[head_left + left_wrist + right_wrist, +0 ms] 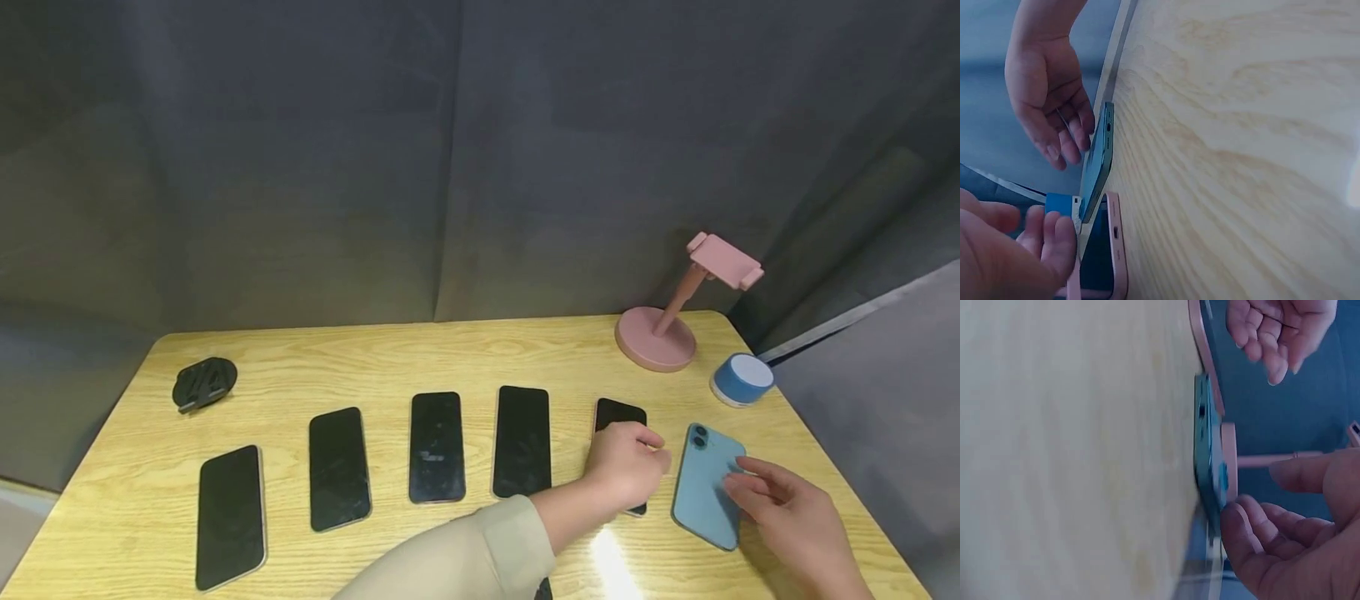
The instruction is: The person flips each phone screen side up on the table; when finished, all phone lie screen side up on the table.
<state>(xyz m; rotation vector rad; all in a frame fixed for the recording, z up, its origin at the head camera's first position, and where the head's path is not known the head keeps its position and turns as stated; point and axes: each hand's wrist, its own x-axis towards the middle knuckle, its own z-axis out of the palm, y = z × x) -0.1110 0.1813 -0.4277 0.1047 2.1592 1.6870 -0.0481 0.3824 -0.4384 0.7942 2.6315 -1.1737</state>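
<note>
A light-blue phone [707, 487] lies back up on the wooden table, its camera lenses at the far left corner. My right hand [798, 517] is at its right edge, fingers loosely bent with nothing between them. In the right wrist view, fingertips [1235, 519] come close to the phone's side; whether they touch it I cannot tell. My left hand [628, 462] hovers over a pink-edged phone [617, 412], screen up and partly hidden by that hand. Its fingers hang loosely bent and grip nothing, as the left wrist view shows.
Several dark-screened phones, including a middle one [437, 447], lie in a row leftward. A pink phone stand [656, 340] and a small blue cylinder [742, 379] with a white top stand at the back right. A black folded object [205, 383] sits back left.
</note>
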